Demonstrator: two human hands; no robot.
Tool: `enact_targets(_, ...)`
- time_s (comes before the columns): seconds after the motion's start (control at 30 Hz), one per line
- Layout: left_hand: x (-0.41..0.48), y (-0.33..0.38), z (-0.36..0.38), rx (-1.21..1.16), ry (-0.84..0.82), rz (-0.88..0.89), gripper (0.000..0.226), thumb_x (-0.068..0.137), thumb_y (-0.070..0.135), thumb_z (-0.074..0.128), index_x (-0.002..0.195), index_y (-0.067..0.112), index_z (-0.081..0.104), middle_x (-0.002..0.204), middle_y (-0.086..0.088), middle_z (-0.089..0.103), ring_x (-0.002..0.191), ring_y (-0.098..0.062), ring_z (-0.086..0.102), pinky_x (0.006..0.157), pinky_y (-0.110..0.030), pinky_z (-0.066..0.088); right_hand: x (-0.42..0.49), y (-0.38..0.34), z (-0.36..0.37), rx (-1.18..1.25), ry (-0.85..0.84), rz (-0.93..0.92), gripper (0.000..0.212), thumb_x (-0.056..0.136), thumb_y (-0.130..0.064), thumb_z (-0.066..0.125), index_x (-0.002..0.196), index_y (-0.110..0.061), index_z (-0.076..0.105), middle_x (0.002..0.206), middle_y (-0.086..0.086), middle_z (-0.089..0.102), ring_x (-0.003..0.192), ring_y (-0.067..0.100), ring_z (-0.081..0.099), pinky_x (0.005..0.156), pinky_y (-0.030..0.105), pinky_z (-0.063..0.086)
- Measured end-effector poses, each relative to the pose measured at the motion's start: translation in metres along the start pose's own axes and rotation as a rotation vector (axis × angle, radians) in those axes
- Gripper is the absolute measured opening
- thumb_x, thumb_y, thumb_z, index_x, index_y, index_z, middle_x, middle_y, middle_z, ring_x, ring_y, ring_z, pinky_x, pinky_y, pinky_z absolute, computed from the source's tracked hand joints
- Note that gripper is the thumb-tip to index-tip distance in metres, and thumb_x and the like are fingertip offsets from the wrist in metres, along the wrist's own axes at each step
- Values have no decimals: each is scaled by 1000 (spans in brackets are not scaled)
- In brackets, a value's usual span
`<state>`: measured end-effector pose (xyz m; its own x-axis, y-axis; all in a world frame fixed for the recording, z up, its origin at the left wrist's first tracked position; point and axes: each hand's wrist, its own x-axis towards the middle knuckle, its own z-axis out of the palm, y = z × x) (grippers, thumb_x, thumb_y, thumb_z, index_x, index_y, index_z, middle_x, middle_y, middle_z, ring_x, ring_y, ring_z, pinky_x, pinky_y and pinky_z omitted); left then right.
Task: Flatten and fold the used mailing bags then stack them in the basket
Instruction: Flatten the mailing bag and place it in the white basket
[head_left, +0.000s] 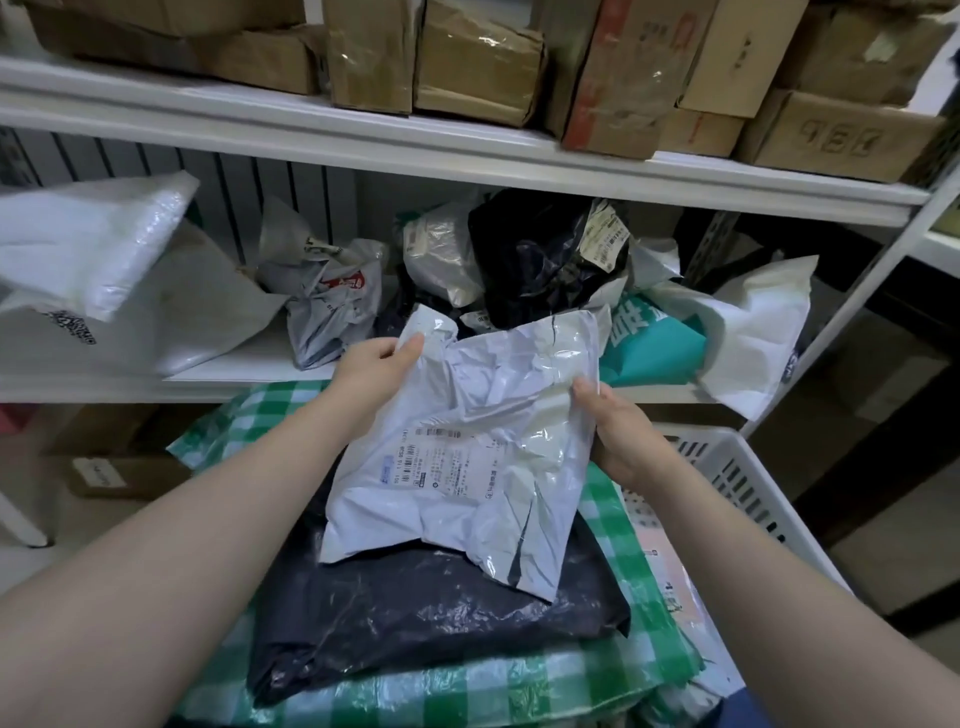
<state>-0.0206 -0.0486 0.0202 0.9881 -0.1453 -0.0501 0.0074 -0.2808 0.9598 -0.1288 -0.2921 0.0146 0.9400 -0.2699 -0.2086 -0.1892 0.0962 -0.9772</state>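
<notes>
Item: white mailing bag (467, 441), crumpled, label side up, held over the basket (727, 467). Its lower edge appears to rest on the dark bag (415, 613) topping the stack inside. Left hand (374, 369): pinches the bag's far left corner, thumb on top. Right hand (618, 431): clamped on the right edge, thumb over the film. Beneath the dark bag: green checked bag (519, 680). Behind the basket, on the shelf (249, 364): unsorted bags (535, 260), loose. Step in hand, by judgement: flattening. Recommended: draw the hands apart to tension the film, press trapped air toward the open end, then crease on straight lines so it lies level on the stack.
</notes>
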Motion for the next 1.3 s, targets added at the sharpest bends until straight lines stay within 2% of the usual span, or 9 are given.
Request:
enact_targets(0.13, -3, 7, 11, 6, 75, 112, 43, 95, 45, 57, 65, 14, 49, 64, 0, 39, 58, -12, 33, 50, -22, 25, 0, -15, -1, -88, 115, -117, 93, 72, -77, 61, 134, -8, 53, 134, 15, 57, 123, 33, 55, 111, 54, 36)
enact_targets(0.2, -4, 14, 12, -29, 57, 150, 49, 95, 47, 55, 59, 18, 38, 60, 2, 30, 57, -12, 27, 55, -27, 22, 5, -22, 0, -159, 243, -233, 74, 85, -66, 56, 110, 3, 61, 111, 19, 64, 124, 36, 41, 97, 46, 47)
enact_targets(0.3, -1, 18, 6, -55, 170, 161, 54, 97, 41, 55, 56, 20, 28, 56, 3, 22, 55, -13, 20, 54, -28, 19, 14, -27, 0, -237, 378, -337, 43, 98, -43, 52, 69, -13, 42, 66, 4, 33, 61, 16, 32, 58, 30, 27)
enact_targets(0.6, -1, -2, -17, 63, 455, 112, 54, 100, 37, 50, 55, 18, 27, 56, 1, 25, 57, -18, 22, 55, -32, 18, 25, -11, 13, -160, 429, 44, 55, 93, -63, 40, 112, -15, 57, 100, 3, 57, 89, 19, 55, 78, 35, 49)
enact_targets(0.73, 7, -23, -24, -20, 387, -15, 45, 101, 45, 43, 62, 21, 41, 66, -2, 41, 69, -22, 40, 64, -31, 32, 9, 14, 5, -266, 157, 382, 57, 91, -54, 57, 126, -8, 50, 119, 6, 56, 102, 27, 60, 83, 44, 57)
enact_targets(0.8, 6, -39, -20, 32, 237, -188, 48, 98, 56, 42, 103, 14, 65, 105, -9, 62, 100, -29, 56, 89, -35, 44, -2, 28, 10, -340, 86, 468, 36, 96, -37, 59, 113, -7, 50, 105, 8, 56, 88, 24, 61, 66, 38, 57)
enact_targets(0.9, -13, -63, -12, 282, 112, -357, 72, 96, 58, 42, 141, 3, 43, 139, -17, 51, 123, -36, 51, 96, -34, 41, -7, 46, 24, -445, 138, 446, 14, 100, -15, 50, 91, -5, 52, 80, 9, 55, 67, 22, 55, 55, 32, 50)
enact_targets(1.07, -40, -87, -9, 476, 111, -310, 48, 100, 38, 48, 133, 4, 50, 133, -16, 56, 116, -38, 54, 93, -37, 45, 3, 57, 33, -826, 303, 247, 26, 100, -14, 41, 113, 1, 58, 118, 21, 61, 109, 35, 58, 76, 31, 41)
enact_targets(1.3, -57, -65, -27, 648, 313, -137, 35, 102, 29, 46, 131, 8, 48, 105, -16, 62, 84, -30, 50, 67, -35, 37, -9, 59, 29, -1106, 311, -27, 17, 102, -15, 40, 100, -3, 52, 102, 17, 63, 93, 32, 58, 68, 30, 32)
